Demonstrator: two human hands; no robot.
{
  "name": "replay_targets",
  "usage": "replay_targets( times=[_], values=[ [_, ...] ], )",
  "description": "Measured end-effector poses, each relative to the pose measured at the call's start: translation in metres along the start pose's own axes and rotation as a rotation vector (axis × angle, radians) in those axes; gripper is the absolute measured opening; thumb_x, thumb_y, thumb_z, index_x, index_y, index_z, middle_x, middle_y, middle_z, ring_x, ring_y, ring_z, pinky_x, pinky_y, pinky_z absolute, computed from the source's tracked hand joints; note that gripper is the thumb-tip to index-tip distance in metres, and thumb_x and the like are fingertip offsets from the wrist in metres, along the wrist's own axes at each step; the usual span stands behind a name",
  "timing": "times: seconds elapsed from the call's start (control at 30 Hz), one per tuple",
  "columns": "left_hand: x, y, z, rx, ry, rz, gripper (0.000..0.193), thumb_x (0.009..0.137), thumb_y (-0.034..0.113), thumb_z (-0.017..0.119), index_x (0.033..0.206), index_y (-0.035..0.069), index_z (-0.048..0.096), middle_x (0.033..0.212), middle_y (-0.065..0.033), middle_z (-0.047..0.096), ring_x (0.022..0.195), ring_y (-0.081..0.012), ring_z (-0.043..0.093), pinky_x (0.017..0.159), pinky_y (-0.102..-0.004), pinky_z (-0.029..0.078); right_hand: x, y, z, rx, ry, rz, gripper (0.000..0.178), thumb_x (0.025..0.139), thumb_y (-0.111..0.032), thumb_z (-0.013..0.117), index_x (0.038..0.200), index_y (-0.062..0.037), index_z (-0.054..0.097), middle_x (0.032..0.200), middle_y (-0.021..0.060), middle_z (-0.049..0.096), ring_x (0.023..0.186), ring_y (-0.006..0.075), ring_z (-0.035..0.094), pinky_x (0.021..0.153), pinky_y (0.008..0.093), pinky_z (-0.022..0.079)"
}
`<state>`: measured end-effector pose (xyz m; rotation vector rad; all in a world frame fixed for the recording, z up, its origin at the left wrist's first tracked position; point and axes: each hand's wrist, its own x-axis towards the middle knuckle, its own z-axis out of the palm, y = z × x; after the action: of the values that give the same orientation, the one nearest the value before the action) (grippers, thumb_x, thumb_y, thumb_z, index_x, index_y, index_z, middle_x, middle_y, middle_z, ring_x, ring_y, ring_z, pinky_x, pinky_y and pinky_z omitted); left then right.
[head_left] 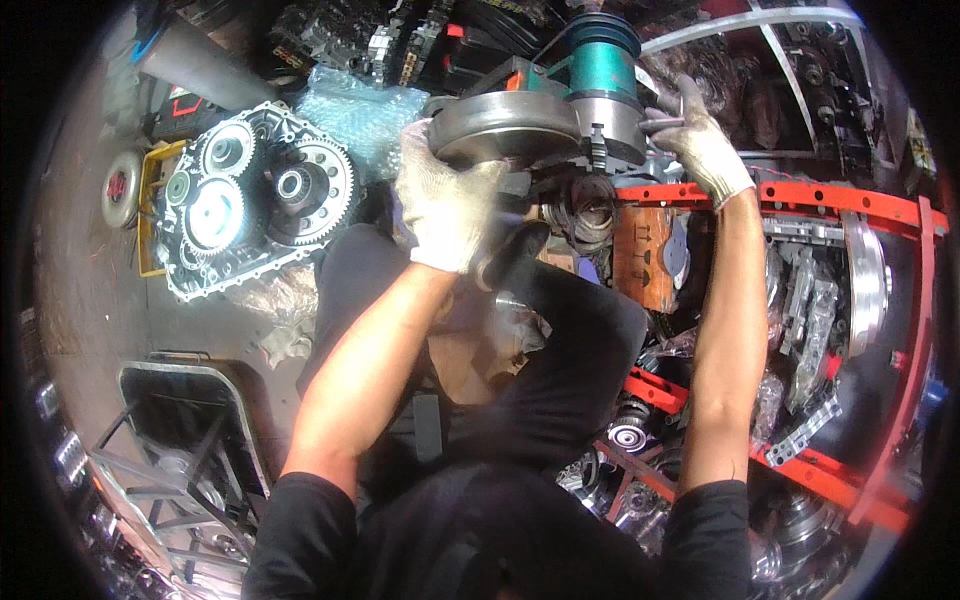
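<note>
Left of the disc lies a gear housing; right of it, a cylinder, then a rack.

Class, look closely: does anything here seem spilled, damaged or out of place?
Nothing clearly stands out as spilled, damaged or misplaced. The gear housing is open with its gears exposed, and the left hand is at the dark metal disc, but neither seems odd amid so cluttered a scene.

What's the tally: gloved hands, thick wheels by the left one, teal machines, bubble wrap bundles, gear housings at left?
Gloved hands: 2 (left hand, right hand)
Thick wheel: 1
Teal machine: 1
Bubble wrap bundle: 1
Gear housing: 1
Total: 6
</note>
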<state>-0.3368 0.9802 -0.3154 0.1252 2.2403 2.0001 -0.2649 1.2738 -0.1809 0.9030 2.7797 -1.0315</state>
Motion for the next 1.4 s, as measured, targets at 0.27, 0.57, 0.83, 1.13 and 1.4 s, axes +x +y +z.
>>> replay_targets(
  times=[0.27, 0.57, 0.83, 1.13, 1.4],
  values=[
    [0.001, -0.003, 0.002, -0.061, 0.036, 0.025, 0.067, 0.069, 0.015, 0.097, 0.125, 0.001, 0.062, 0.112, -0.0218, 0.075, 0.101, -0.0333, 0.074, 0.093, -0.0429, 0.058, 0.026, -0.003, -0.019, 0.151, -0.134, 0.472, 0.029, 0.098, -0.022, 0.072, 0.120, -0.0028, 0.070, 0.092, 0.0073, 0.078, 0.055, 0.0107, 0.063, 0.051, 0.0281, 0.055],
    [0.002, -0.015, 0.010, 0.004, 0.035, 0.033, 0.063, 0.074, 0.011, 0.094, 0.127, 0.000, 0.062, 0.114, -0.0190, 0.073, 0.101, -0.0307, 0.072, 0.093, -0.0425, 0.058, 0.100, 0.068, -0.020, -1.258, 0.024, 0.168, 0.035, 0.091, -0.015, 0.054, 0.110, 0.0006, 0.079, 0.123, 0.0278, 0.072, 0.110, 0.0452, 0.073, 0.094, 0.0515, 0.059],
    [0.008, -0.025, 0.011, -0.064, 0.017, 0.026, 0.080, 0.069, 0.022, 0.099, 0.131, -0.003, 0.055, 0.119, -0.0285, 0.070, 0.112, -0.0458, 0.070, 0.099, -0.0517, 0.056, 0.072, 0.062, 0.002, -0.854, 0.317, 0.539, 0.056, 0.089, -0.043, 0.059, 0.127, -0.0069, 0.077, 0.139, 0.0231, 0.068, 0.129, 0.0389, 0.067, 0.107, 0.0481, 0.053],
    [0.003, -0.021, 0.019, -0.049, -0.043, 0.042, 0.071, 0.071, 0.022, 0.095, 0.127, -0.002, 0.059, 0.116, -0.0271, 0.071, 0.106, -0.0436, 0.071, 0.095, -0.0499, 0.057, 0.040, 0.046, 0.027, -0.811, 0.653, 0.254, 0.042, 0.088, -0.041, 0.061, 0.106, -0.0087, 0.081, 0.121, 0.0267, 0.074, 0.116, 0.0418, 0.071, 0.102, 0.0473, 0.055],
    [0.001, -0.023, 0.022, -0.001, -0.035, 0.087, 0.074, 0.069, 0.022, 0.096, 0.129, -0.001, 0.059, 0.114, -0.0267, 0.073, 0.104, -0.0433, 0.072, 0.095, -0.0490, 0.058, 0.011, 0.005, 0.056, -0.593, 0.801, -0.256, 0.016, 0.082, -0.026, 0.077, 0.083, -0.0097, 0.074, 0.089, 0.0151, 0.074, 0.088, 0.0354, 0.073, 0.082, 0.0468, 0.057]
  ],
)
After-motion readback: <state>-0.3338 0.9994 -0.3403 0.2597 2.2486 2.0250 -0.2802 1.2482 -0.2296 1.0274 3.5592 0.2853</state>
